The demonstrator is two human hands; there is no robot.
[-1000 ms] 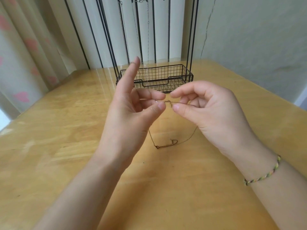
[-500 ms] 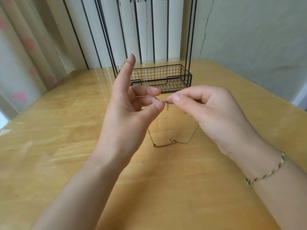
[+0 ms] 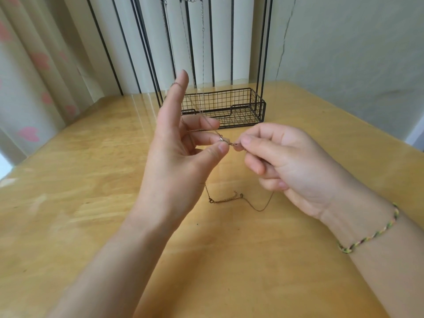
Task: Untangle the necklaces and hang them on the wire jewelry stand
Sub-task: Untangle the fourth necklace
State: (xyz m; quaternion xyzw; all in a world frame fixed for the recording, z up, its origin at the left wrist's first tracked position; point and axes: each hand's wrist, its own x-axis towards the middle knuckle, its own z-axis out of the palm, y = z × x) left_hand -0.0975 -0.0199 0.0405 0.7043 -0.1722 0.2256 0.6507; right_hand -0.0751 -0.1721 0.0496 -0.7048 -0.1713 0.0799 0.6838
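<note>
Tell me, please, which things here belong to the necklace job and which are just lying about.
Job: left hand and right hand, both pinching the thin chain; brown necklace lying on the table; wire stand; chains already hanging there.
Lying about: curtain; woven bracelet on the right wrist.

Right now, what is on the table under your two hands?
A thin necklace sags onto the wooden table, clasp showing. Both ends rise out of sight behind the left hand and right hand.
</note>
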